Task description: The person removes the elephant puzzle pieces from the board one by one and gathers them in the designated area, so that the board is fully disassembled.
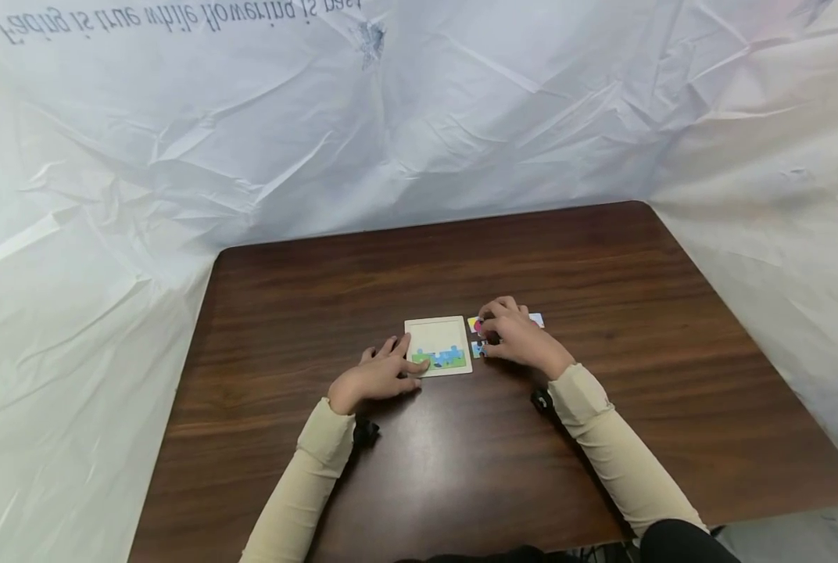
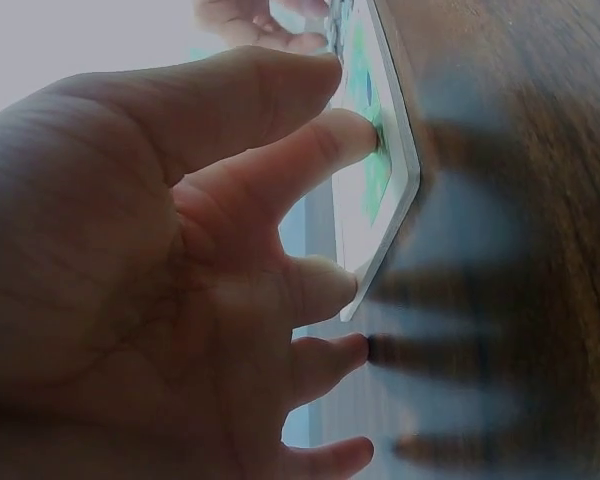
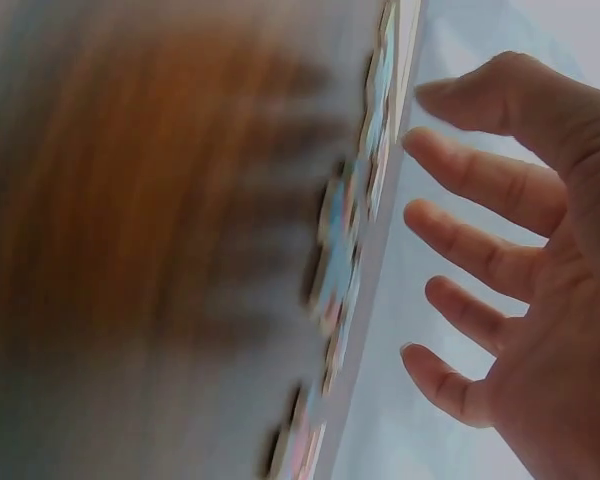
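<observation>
Now, left hand [image 1: 377,376]: fingers spread apart, gripping nothing. The pointing finger [image 2: 352,132] rests on the green pieces, and the next finger is at the tray's side.
Tray [image 1: 436,332]: flat on the brown table [image 1: 461,469], between the two hands. The left hand is at its near left corner.
Pieces in the tray [image 1: 449,358]: a green and blue strip along the near side. The far part is bare.
Right hand [image 1: 521,336]: over the loose pieces [image 1: 536,320], just right of the tray. Its fingers are a bit bent and apart, and it seems to hold nothing. Some pieces hide under it.
Picking up: this looks like the step. Best to pinch one piece by its edges and not bump the rest.
Keeping the tray still: a light push should do, so nothing slides or pops up.
Fitting: best to match colours and bumps first, then press flat.
</observation>
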Tool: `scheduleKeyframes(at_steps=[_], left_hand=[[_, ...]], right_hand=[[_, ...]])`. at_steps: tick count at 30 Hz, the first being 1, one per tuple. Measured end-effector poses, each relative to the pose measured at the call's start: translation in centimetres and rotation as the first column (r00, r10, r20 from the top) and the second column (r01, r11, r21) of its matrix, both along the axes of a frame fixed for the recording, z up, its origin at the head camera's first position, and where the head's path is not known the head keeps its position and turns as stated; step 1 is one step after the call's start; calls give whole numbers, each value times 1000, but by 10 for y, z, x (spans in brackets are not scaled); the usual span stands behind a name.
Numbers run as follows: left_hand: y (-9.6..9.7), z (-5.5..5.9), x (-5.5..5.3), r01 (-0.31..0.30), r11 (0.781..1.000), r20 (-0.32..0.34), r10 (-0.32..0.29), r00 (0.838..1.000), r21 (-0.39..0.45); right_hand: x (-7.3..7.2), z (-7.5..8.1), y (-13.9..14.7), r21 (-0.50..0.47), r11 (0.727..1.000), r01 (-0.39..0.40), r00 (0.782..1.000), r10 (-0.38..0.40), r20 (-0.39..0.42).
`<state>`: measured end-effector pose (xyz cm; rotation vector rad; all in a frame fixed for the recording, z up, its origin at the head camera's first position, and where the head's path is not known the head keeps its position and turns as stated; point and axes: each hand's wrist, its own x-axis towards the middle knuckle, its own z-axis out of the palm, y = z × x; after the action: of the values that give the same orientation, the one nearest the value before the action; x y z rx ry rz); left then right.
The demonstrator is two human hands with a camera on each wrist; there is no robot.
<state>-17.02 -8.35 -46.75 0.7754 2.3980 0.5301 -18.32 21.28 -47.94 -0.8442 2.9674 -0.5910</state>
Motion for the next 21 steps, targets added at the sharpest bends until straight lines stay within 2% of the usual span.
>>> scheduleKeyframes(at_steps=[7,12,18,21], left_hand=[[1,2,-3,17,999,-2,-17,1000,-29],[3,3,-4,37,998,-16,-37,999,-48],[1,2,-2,58,995,-49,-62,997,-81],[0,2,-2,62,995,-63,-67,996,-82]], right_hand=[[0,2,-22,6,994,-109,994,110,-11],[2,3,-29,41,993,-110,994,109,17],[1,2,-33,40,994,-105,994,104,37],[0,2,-35,53,992,-111,994,109,29]])
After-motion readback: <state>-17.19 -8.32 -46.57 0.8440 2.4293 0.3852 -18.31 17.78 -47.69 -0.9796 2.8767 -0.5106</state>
